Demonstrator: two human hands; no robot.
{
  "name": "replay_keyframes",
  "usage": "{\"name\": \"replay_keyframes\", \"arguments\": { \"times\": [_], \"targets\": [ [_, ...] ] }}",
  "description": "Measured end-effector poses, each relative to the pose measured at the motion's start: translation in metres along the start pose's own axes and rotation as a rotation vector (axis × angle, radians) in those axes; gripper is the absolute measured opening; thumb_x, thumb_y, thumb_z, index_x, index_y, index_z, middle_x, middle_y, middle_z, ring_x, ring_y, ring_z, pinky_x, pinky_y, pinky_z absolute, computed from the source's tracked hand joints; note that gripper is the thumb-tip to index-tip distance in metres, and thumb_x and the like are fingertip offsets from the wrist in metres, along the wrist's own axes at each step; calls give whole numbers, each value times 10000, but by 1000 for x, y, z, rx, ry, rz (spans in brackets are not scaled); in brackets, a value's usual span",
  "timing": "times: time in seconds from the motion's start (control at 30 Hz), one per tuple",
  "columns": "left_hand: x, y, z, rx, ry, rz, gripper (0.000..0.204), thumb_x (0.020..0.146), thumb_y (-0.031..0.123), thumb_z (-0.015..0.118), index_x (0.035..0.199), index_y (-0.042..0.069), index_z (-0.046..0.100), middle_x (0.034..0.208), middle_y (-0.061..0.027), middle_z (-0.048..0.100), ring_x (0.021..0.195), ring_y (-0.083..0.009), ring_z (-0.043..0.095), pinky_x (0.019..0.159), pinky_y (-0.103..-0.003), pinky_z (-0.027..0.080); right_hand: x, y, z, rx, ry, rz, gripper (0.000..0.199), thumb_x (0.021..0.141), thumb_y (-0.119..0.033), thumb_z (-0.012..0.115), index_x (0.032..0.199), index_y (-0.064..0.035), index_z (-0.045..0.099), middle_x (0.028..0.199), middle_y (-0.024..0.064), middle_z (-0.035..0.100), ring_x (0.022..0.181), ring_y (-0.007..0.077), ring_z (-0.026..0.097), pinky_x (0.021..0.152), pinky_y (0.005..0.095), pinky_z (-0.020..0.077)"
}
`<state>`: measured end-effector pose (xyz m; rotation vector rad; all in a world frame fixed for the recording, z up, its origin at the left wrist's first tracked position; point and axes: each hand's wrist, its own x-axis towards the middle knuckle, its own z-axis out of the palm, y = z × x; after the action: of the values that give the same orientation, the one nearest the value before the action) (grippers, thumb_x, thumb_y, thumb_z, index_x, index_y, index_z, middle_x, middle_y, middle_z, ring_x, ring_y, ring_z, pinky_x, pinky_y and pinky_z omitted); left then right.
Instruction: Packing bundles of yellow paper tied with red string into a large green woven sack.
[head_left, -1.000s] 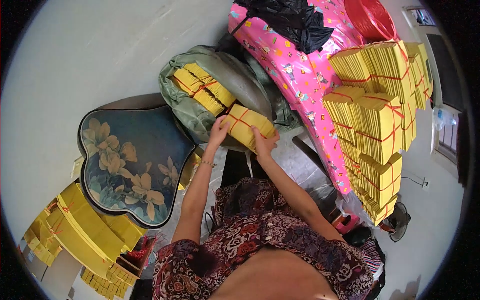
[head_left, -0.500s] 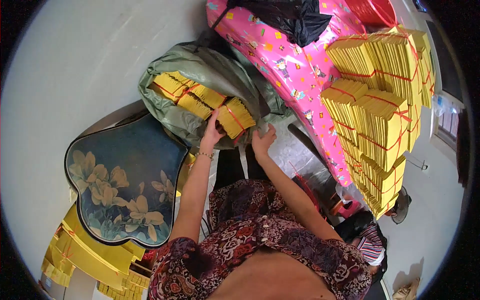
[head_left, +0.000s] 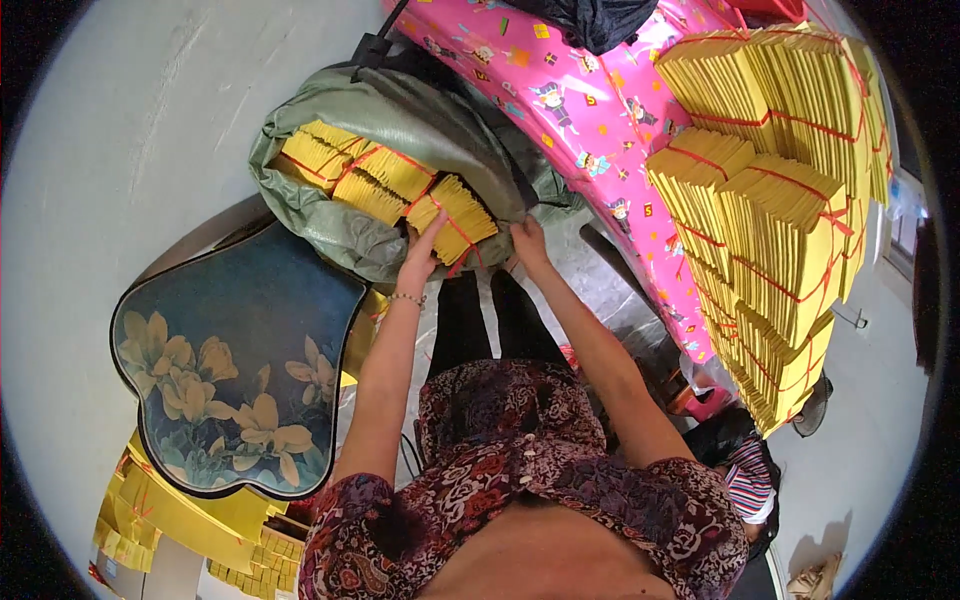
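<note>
A green woven sack [head_left: 345, 235] stands with its mouth spread wide, filled with bundles of yellow paper [head_left: 370, 195] tied with red string. My left hand [head_left: 424, 248] is at the nearest bundle [head_left: 455, 222], its fingers along the bundle's left side and lower edge; some fingertips are hidden behind the paper. At the sack's right rim my right hand [head_left: 530, 243] is closed on the green edge, with part of the fingers out of sight.
A flower-printed, lobed tabletop [head_left: 240, 370] lies left of my left forearm. Tall stacks of yellow bundles [head_left: 785, 220] stand at the right beside a pink patterned cover [head_left: 600, 150] with a black bag [head_left: 600, 20]. More yellow paper [head_left: 185, 515] lies at the lower left.
My right hand, before apart from the sack with fingers spread, has closed on its rim. My left hand stays at the nearest bundle. The whole view has shifted somewhat.
</note>
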<state>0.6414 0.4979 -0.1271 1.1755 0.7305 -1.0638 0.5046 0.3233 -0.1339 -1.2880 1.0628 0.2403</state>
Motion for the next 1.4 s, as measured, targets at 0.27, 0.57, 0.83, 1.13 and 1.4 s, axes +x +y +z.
{"name": "replay_keyframes", "arguments": {
  "times": [0.27,0.57,0.83,1.13,1.4],
  "targets": [
    [-3,0,8,-158,14,-75,469,826,256,653,1228,132,445,1194,-44,525,1104,-224,517,937,-428,435,-85,-22,-3,-47,66,-210,905,738,-262,722,1380,-8,137,1285,179,387,1171,288,402,994,392,330],
    [3,-5,-13,-188,-97,-83,488,842,309,629,1241,97,445,1214,-62,522,1133,-246,490,972,-429,395,-76,-25,42,-420,105,23,607,724,-156,639,1269,-22,408,1273,229,439,1178,344,447,953,361,386],
    [-20,-1,30,-376,-51,-153,549,884,393,522,1315,80,390,1283,-102,477,1181,-279,440,994,-458,371,-132,-80,30,-234,-149,-195,461,773,-93,545,1221,-26,463,1065,245,579,1059,398,524,871,378,427],
    [14,-48,50,48,-217,95,841,790,457,634,1405,87,196,1411,-91,282,1230,-289,349,999,-379,339,-107,-71,-19,-238,139,-122,470,721,-56,588,1175,15,488,1100,201,564,1065,333,520,908,364,399],
    [48,-79,-48,1197,-329,336,832,824,537,525,1433,106,157,1407,-167,322,1269,-358,334,1027,-443,292,-123,-181,62,-734,-206,-1010,417,665,-48,626,1068,-32,523,1032,151,545,952,325,533,799,397,447]
  ]
}}
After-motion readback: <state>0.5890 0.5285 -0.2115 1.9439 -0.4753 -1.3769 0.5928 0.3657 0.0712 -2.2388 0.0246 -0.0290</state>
